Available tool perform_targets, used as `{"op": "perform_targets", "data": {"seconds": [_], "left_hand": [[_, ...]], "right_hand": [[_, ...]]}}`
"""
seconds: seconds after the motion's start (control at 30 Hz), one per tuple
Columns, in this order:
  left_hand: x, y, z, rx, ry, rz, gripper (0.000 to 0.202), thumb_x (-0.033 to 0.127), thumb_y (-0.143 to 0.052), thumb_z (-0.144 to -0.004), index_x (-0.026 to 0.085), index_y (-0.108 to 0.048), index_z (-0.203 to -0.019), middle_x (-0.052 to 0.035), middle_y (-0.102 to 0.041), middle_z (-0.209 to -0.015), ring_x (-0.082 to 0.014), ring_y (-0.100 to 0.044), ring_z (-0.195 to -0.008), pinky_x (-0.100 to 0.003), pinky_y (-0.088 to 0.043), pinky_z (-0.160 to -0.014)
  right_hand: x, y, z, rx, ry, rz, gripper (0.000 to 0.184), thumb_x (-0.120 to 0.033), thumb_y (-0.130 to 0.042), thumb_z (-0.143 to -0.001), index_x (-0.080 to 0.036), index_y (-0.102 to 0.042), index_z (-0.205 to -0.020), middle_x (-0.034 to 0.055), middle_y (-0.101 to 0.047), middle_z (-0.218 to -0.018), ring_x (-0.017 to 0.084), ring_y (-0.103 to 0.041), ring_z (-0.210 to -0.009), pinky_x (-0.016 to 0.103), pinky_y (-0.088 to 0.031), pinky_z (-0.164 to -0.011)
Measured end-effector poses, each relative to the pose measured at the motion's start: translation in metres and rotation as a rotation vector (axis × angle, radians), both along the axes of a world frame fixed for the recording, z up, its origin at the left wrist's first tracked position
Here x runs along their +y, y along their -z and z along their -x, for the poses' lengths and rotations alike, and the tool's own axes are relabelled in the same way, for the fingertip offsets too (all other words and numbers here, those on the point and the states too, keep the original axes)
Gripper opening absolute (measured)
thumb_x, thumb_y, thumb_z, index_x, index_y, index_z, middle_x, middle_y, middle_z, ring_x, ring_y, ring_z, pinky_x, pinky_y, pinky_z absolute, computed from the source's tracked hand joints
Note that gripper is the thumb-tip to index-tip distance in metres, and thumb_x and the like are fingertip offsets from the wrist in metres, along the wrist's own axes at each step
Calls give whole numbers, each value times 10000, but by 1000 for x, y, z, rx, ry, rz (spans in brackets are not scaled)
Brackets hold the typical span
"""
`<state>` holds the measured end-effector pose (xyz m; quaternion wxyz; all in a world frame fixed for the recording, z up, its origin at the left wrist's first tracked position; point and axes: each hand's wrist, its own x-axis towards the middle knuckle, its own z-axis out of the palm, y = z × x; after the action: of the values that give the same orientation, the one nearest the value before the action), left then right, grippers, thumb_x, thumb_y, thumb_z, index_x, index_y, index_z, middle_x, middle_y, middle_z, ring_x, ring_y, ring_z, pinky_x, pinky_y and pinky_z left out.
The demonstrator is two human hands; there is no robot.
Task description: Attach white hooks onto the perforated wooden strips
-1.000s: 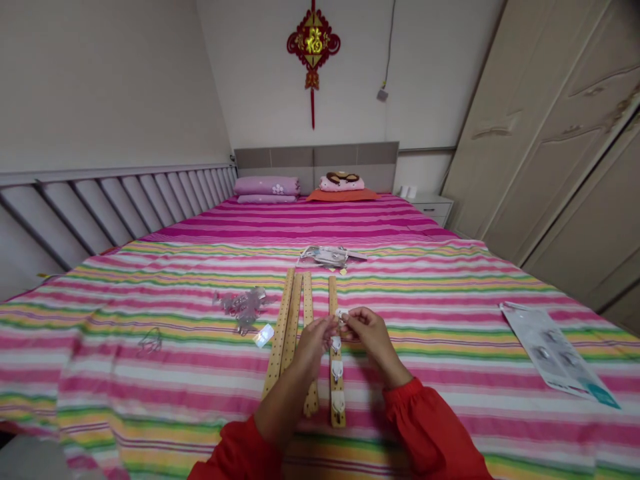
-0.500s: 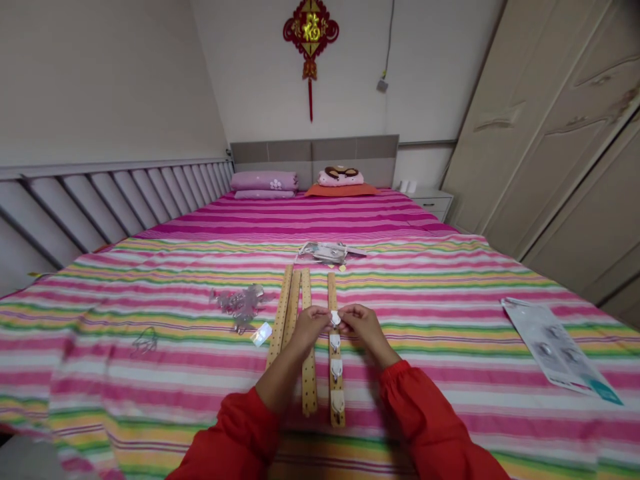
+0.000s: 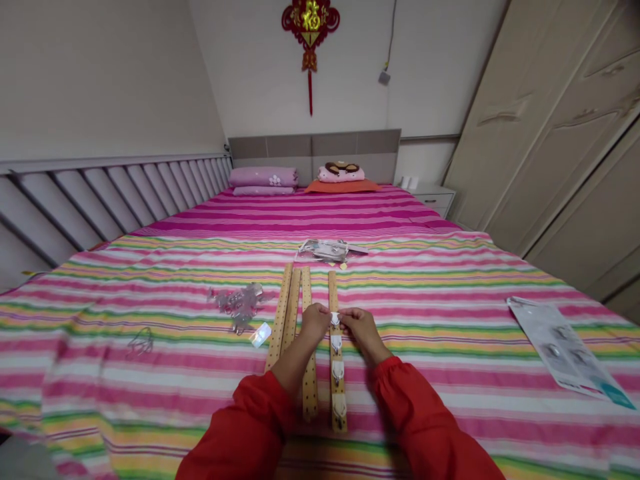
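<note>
A perforated wooden strip (image 3: 333,287) lies lengthwise in front of me on the striped sheet. Down its near half sit three white hooks, the middle one (image 3: 338,371) among them, each with a small metal hook part. Farther up, a fourth white hook (image 3: 335,319) rests against the strip between my hands. My left hand (image 3: 316,322) pinches this hook's left edge, and my right hand (image 3: 361,325) pinches its right edge; both hands have closed fingers. Just left of the left hand lie several more perforated wooden strips (image 3: 307,287), partly covered by my forearm.
Left of the strips lie a pile of clear plastic pieces (image 3: 243,303), a shiny square (image 3: 261,335) and a thin wire tangle (image 3: 141,341). Plastic packages (image 3: 325,251) lie beyond the strips. A hook blister pack (image 3: 565,350) is at the right. A bed rail (image 3: 115,190) runs along the left.
Both hands stay at the white hook on the strip, with slight finger shifts. The left forearm swings a little to the right. The view tilts down slightly.
</note>
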<state>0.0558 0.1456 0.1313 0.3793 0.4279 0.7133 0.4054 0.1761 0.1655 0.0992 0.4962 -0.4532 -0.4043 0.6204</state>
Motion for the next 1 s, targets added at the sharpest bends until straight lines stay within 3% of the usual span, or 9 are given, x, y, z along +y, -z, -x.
{"op": "perform_targets", "data": {"seconds": [0.5,0.87,1.0], "left_hand": [[4,8,1,309,79,-9,86,92,-571,-710,134,-640,-741,-62,-686,-768,-138,-611,-698,-206,-412,-589],[2,3,1,346,149,20,90,110,-595,-707,135,-653,-771,-59,-699,-790,-140,-623,-713,-205,-435,-599],[-3,3,3,313,206,22,184,59,-618,-664,138,-661,-824,-43,-715,-817,-125,-640,-729,-183,-449,-607]], "right_hand": [[3,12,4,-21,45,-32,200,-271,-778,-472,-156,-675,-599,-19,-610,-449,99,-493,-397,212,-353,-375],[3,17,4,-29,55,-49,257,-329,-786,-476,-155,-659,-618,-13,-618,-486,100,-495,-401,214,-343,-377],[1,17,4,-32,50,-66,244,-342,-770,-504,-161,-651,-618,-18,-611,-493,98,-488,-409,214,-339,-385]]}}
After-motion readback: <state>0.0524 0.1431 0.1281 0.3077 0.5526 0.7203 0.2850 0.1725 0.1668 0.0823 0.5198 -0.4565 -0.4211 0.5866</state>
